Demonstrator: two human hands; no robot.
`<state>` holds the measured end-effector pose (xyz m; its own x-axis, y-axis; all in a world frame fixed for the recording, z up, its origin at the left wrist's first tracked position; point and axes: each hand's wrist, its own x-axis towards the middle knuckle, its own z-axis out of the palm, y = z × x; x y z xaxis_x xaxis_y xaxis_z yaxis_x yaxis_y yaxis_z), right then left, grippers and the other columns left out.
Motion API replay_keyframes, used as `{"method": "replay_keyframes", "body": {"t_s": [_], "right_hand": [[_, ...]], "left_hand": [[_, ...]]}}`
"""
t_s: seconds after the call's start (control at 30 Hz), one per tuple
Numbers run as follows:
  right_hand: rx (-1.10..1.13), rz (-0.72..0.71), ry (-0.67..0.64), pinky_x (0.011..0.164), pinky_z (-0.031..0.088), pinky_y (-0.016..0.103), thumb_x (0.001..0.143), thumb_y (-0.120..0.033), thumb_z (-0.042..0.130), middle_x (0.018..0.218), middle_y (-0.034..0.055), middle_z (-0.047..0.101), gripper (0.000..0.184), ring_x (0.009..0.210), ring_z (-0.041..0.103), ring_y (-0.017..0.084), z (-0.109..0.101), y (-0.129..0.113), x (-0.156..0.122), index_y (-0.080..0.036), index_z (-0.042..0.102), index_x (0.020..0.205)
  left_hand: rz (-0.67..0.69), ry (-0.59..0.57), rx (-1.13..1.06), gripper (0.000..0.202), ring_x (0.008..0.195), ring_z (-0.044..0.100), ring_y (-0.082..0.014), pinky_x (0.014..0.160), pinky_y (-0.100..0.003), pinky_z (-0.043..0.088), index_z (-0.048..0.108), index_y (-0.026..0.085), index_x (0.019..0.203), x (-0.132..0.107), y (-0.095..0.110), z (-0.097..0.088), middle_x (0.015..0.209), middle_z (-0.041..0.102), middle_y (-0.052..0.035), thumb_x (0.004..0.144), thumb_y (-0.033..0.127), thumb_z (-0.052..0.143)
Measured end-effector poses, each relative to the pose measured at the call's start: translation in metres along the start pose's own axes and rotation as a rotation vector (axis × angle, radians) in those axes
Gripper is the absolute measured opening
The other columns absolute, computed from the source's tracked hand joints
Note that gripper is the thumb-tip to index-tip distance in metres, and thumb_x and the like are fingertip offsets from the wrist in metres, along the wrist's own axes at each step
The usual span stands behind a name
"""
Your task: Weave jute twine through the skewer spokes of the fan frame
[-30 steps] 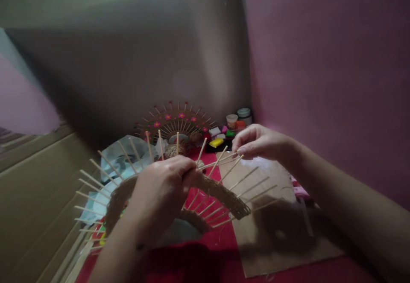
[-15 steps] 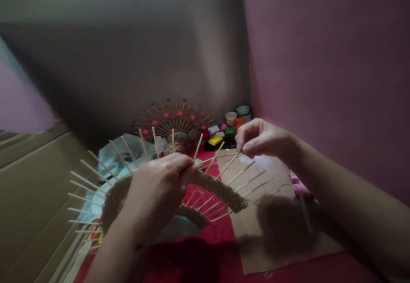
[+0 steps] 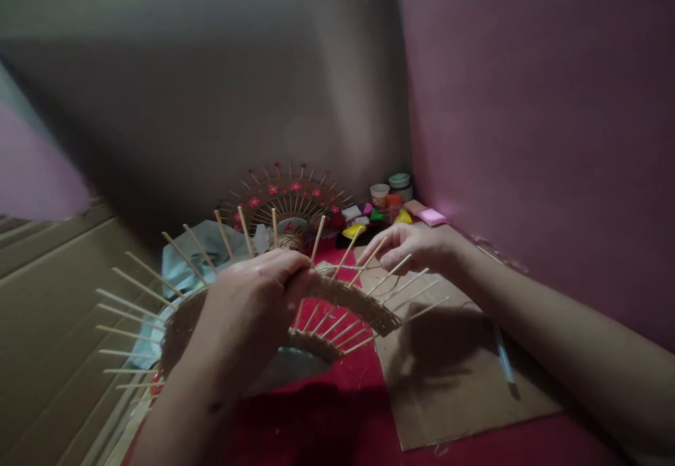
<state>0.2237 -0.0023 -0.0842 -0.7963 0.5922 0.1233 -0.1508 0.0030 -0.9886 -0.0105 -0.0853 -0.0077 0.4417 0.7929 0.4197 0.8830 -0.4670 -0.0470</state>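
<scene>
A fan-shaped frame of thin wooden sticks, with a band of twine woven across them (image 3: 363, 302), is held up in front of me. My left hand (image 3: 264, 280) is closed around the upper edge of this band, its fingertips partly hidden. A strand of twine (image 3: 348, 266) runs from near the left fingers, between the sticks, toward my right hand (image 3: 414, 247). The right fingers are bent around the strand behind the stick tips on the right. A second woven band (image 3: 316, 346) crosses the sticks lower down, near the fan's pale base.
A finished fan with pink flowers (image 3: 295, 188) leans against the back wall. Colourful clay packets (image 3: 377, 216), a paper cup (image 3: 380, 195) and a lidded jar (image 3: 401, 185) stand behind. Cardboard (image 3: 448, 410) lies on the red cloth (image 3: 316, 424), with a glue stick (image 3: 505, 360) on it.
My right hand has moved down and slightly inward, closer to the sticks, with the twine. The stick fan has shifted slightly left and up in my left hand.
</scene>
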Motion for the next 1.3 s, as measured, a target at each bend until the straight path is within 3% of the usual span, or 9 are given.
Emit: {"method": "replay_keyframes", "body": {"t_s": [0.1,0.2,0.3,0.6,0.8,1.03,1.17,1.3], "right_hand": [[-0.083,0.100,0.026,0.036,0.018,0.017,0.068,-0.020,0.069,0.048,-0.0074,0.045,0.026,0.039,0.024,0.002,0.012,0.000,0.004,-0.013,0.069,0.093],[-0.181,0.099,0.067,0.045,0.033,0.018,0.064,-0.018,0.071,0.066,-0.0002,0.063,0.020,0.052,0.045,0.005,0.024,-0.002,0.005,-0.016,0.072,0.084],[-0.245,0.077,0.042,0.055,0.040,0.021,0.061,-0.019,0.073,0.076,0.0025,0.067,0.016,0.066,0.053,0.010,0.026,-0.003,0.005,-0.018,0.073,0.077],[-0.219,0.096,0.048,0.044,0.035,0.019,0.061,-0.020,0.073,0.064,0.0006,0.060,0.018,0.053,0.047,0.006,0.023,-0.002,0.005,-0.013,0.071,0.077],[0.000,0.094,0.101,0.043,0.032,0.017,0.064,-0.019,0.071,0.063,-0.0003,0.060,0.025,0.049,0.045,0.004,0.032,-0.003,0.005,-0.014,0.070,0.089],[-0.150,0.048,0.162,0.044,0.034,0.019,0.061,-0.025,0.075,0.058,0.0000,0.060,0.028,0.047,0.042,0.004,0.031,-0.002,0.006,-0.014,0.072,0.086],[-0.192,0.036,0.143,0.046,0.036,0.019,0.059,-0.028,0.076,0.064,0.0009,0.063,0.029,0.051,0.045,0.005,0.027,0.001,0.007,-0.016,0.073,0.085],[-0.203,0.010,0.084,0.046,0.037,0.019,0.061,-0.023,0.074,0.068,0.0025,0.066,0.026,0.053,0.048,0.006,0.024,0.001,0.007,-0.015,0.073,0.085]], "left_hand": [[0.005,-0.002,0.007,0.021,0.065,0.056,-0.0146,0.059,-0.027,0.039,0.064,0.020,0.076,0.000,0.000,0.000,0.074,0.065,-0.0004,0.082,0.028,0.046],[0.019,-0.008,0.009,0.022,0.068,0.059,-0.0154,0.061,-0.027,0.040,0.066,0.021,0.079,0.001,0.002,0.000,0.078,0.067,-0.0004,0.083,0.029,0.045],[0.022,-0.004,0.019,0.025,0.068,0.060,-0.0158,0.061,-0.027,0.041,0.067,0.022,0.081,0.001,0.005,0.001,0.079,0.068,-0.0007,0.084,0.033,0.045],[0.012,-0.010,0.075,0.027,0.068,0.059,-0.0166,0.061,-0.029,0.040,0.065,0.022,0.079,-0.001,0.006,0.003,0.077,0.066,-0.0009,0.085,0.035,0.042],[0.005,-0.018,0.094,0.027,0.067,0.059,-0.0163,0.060,-0.029,0.039,0.065,0.021,0.079,0.001,0.007,0.003,0.078,0.066,-0.0014,0.085,0.034,0.041],[0.019,-0.015,0.102,0.025,0.065,0.058,-0.0157,0.057,-0.027,0.039,0.062,0.023,0.080,0.001,0.007,0.005,0.077,0.065,-0.0004,0.086,0.036,0.042],[0.062,0.037,0.152,0.016,0.056,0.056,-0.0134,0.049,-0.025,0.035,0.059,0.023,0.086,-0.004,0.010,0.003,0.073,0.065,0.0015,0.085,0.032,0.046],[0.150,0.275,0.197,0.019,0.064,0.059,-0.0130,0.049,-0.023,0.037,0.053,0.020,0.102,-0.014,0.022,-0.003,0.093,0.064,-0.0041,0.085,0.024,0.048]]}}
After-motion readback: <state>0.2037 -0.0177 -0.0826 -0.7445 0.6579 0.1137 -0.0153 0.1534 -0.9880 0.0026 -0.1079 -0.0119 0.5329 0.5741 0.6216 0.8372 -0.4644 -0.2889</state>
